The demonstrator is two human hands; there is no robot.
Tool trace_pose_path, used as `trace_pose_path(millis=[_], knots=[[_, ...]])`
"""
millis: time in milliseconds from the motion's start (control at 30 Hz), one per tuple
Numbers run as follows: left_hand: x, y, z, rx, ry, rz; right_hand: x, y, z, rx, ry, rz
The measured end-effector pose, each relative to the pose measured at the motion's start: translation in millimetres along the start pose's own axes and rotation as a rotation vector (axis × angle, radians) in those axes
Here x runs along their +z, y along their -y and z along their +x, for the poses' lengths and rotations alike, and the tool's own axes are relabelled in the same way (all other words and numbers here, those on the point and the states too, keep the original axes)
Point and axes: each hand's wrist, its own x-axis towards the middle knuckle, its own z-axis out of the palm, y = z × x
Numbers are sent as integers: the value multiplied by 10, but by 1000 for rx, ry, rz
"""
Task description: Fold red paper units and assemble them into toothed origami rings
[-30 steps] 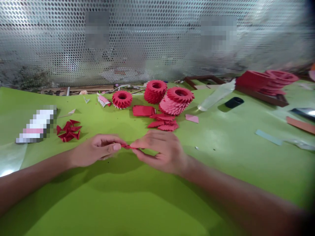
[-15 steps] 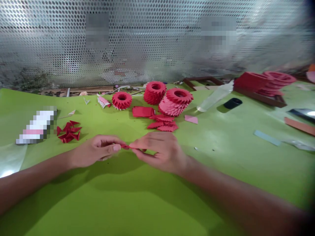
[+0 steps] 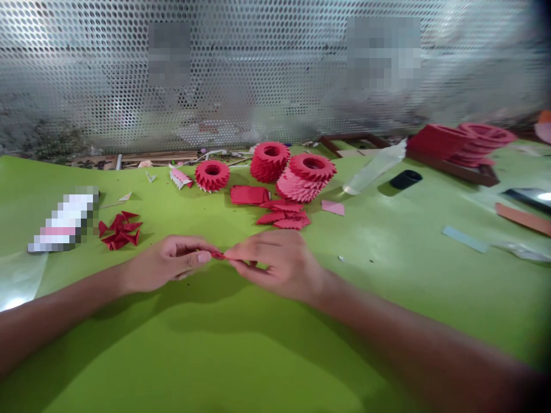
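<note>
Together, the left hand (image 3: 172,261) and right hand (image 3: 279,261) pinch a red folded-paper piece (image 3: 217,256) well inside the bench (image 3: 206,355)'s far edge; likely light, easily creased, best held by its ends.

No readable text or signs

Left hand (image 3: 166,265) and right hand (image 3: 278,265) pinching red paper (image 3: 218,256), toothed paper rings (image 3: 269,170) behind

Two hands (image 3: 159,267), three toothed cylinders (image 3: 301,183), one black tube (image 3: 404,180).
</note>
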Motion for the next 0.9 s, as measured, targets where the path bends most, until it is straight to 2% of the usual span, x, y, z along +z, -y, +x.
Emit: trace_pose_path(millis=[133, 300, 533, 900], knots=[[4, 17, -3, -11, -13, 9, -1, -14, -8, 74, 57, 32], [7, -14, -20, -13, -23, 24, -18, -30, -16, 24, 90, -18], [23, -32, -13, -49, -30, 151, -13, -12, -24, 67, 116, -29], [68, -169, -2, 20, -24, 189, -25, -1, -3, 143, 148, 11]])
